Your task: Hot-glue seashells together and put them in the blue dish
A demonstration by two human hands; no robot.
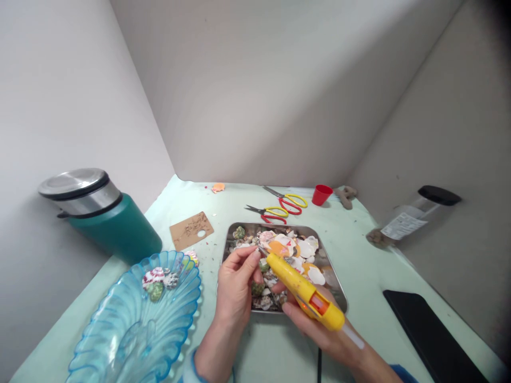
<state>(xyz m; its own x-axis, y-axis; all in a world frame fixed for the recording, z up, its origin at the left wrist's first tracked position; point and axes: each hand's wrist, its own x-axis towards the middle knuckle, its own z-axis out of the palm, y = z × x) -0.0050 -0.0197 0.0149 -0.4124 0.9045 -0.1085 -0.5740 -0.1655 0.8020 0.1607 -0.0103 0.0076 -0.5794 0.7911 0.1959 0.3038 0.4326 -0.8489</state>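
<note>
My right hand [315, 324] is wrapped round a yellow glue gun [297, 284], a whitish glue stick poking out of its rear. The gun's metal nozzle points up and left, close to the fingertips of my left hand [237, 282]. Those fingers pinch something small and pale; its kind cannot be made out. Both hands are over the near half of a metal tray [339, 287] full of shells and pebbles. Flat white and orange shells [281, 244] lie on top there, and a green mottled shell [257, 289] shows beside my left hand.
A blue scalloped dish [104, 314] with several shells stands at left, before a green bottle [115, 229]. Behind the tray are two scissors [275, 211], a red cup [321, 194] and a brown card [191, 230]. At right are a clear jar [411, 218] and a black slab [431, 335].
</note>
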